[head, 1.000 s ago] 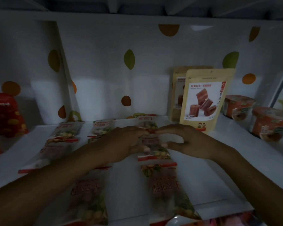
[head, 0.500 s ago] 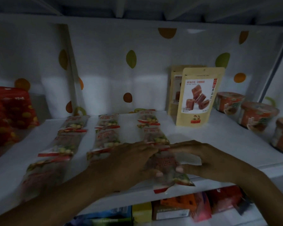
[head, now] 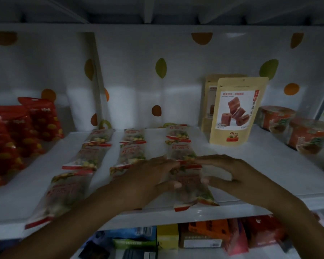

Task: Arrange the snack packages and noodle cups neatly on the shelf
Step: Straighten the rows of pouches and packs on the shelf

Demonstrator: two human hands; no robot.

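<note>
item: clear plastic snack packet w/ red end strips point(head: 192, 191), front one of the right-hand column on the white shelf point(head: 251, 165). lies flat, long axis approx front-to-back, near end swung a little to the right and poking just over the shelf's front edge. far end meets the next packet in its column.

left hand point(head: 148, 182): fingers curled over the packet's far end, thumb on its left side, gripping it.

right hand point(head: 238, 176): fingers on the same far end, thumb at the right side, also gripping it.

other stock, same shelf:
- matching packets point(head: 131, 146) in three columns, all lengthwise front-to-back, ends overlapping. left column's front packet overhangs the edge too.
- two tan kraft stand-up pouches point(head: 236, 113), upright at back right, one behind the other, labels facing out.
- orange noodle cups point(head: 275, 118), in a row along the right side, near the pouches.
- red snack bags point(head: 17, 135), upright at left, well apart from the columns.

below: mixed boxes & packs point(head: 200, 238), blurred.
</note>
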